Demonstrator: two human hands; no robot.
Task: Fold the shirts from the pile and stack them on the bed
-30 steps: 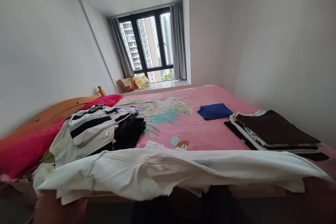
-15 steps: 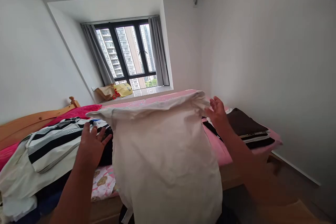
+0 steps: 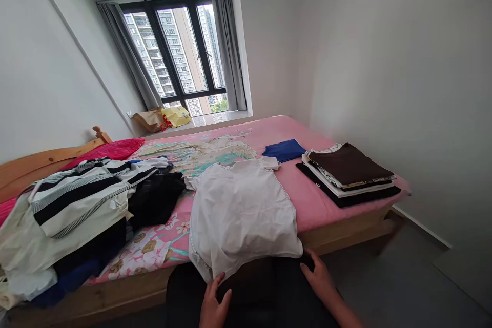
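Note:
A white shirt lies spread flat on the pink bed sheet, its hem hanging over the near edge of the bed. My left hand is below that hem, fingers stretched and apart, holding nothing. My right hand is just under the hem's right corner, fingers loosely spread, also holding nothing. Both hands hover over dark cloth at my lap.
A heap of unfolded clothes, striped, black and white, lies on the left of the bed. A folded stack with a brown top and a folded blue cloth sit at the right. A wooden headboard is at left, a window behind.
The white shirt, held up in the air before, now lies flat on the bed. Both hands have let go and dropped down to the near bed edge.

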